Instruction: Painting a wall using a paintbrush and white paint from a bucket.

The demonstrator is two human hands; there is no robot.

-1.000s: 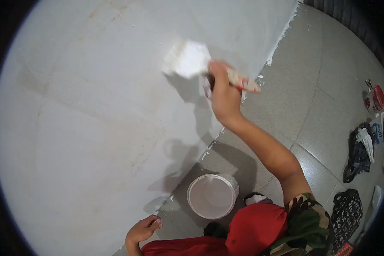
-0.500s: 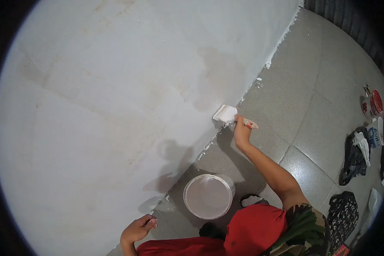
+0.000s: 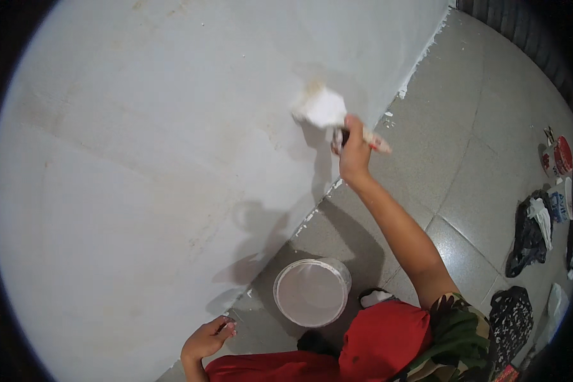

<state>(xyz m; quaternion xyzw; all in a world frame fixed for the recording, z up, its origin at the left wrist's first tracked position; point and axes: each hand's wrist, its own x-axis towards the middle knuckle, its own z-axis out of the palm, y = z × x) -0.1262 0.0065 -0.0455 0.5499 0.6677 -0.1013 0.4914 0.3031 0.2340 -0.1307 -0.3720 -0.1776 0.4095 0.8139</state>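
Note:
A wide paintbrush (image 3: 323, 108) with white-coated bristles is in my right hand (image 3: 355, 153), whose fingers wrap round its pale, red-marked handle. Its bristle end is blurred and lies at the pale wall (image 3: 191, 127), above the wall's foot; I cannot tell how firmly it touches. My left hand (image 3: 204, 339) rests low at the left, near the foot of the wall. Its fingers are curled together with whitish smears at the tips, and whatever they hold, if anything, is too small to make out. Between my hands a round bucket (image 3: 347, 280) of pale liquid stands on the floor.
White drips line the joint between wall and grey tiled floor (image 3: 452, 184). Along the right side lie a red-and-white tub (image 3: 557, 156), a white-and-blue tub (image 3: 561, 198), a black plastic bag (image 3: 527, 245) and a black-and-white patterned bag (image 3: 512, 321). A ribbed dark shutter (image 3: 503, 22) is at the far right.
My right hand has carried the paintbrush up the wall, away from the floor joint and slightly left. My left hand and the bucket stay nearly where they were.

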